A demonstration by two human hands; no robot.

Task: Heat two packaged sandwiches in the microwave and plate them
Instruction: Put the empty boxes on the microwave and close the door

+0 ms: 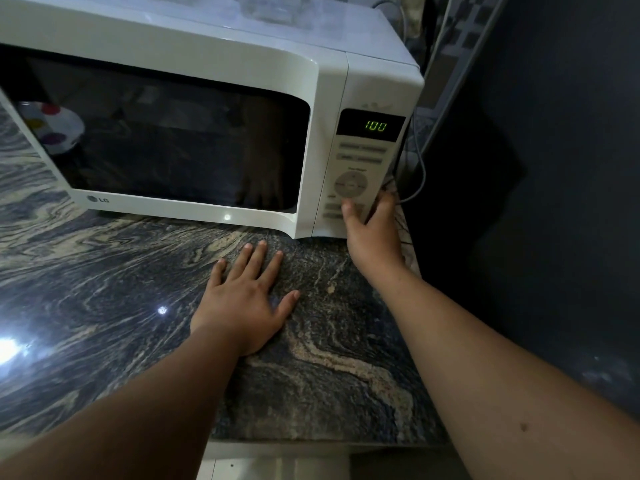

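Nothing is gripped by either hand: the left hand (246, 299) is laid flat, palm down with fingers spread, on the countertop (329, 358) at the centre of the frame, and the right hand (372, 233) is held against the lower right corner of the microwave (207, 46), its thumb pressed on a button near the bottom of the control panel (360, 161) while its fingers are wrapped round the panel's right edge. The white microwave fills the upper left and centre of the frame, and its dark-windowed door (180, 140) is seen shut. "LG" is printed in grey at the door's lower left corner. Green digits reading "100" are shown on the display (371, 126) at the top of the panel; the smaller lettering beside the buttons and the round dial is too blurred to be read. The sandwiches cannot be made out behind the dark glass. A white plate with coloured dots (55, 126) is mirrored in the glass at the left. The countertop is polished stone, dark blue-grey with swirling cream veins, and bright spots of light are reflected on it at the left. A grey cable (417, 168) is seen hanging behind the microwave's right side. The right part of the frame is taken up by a dim, dark surface.
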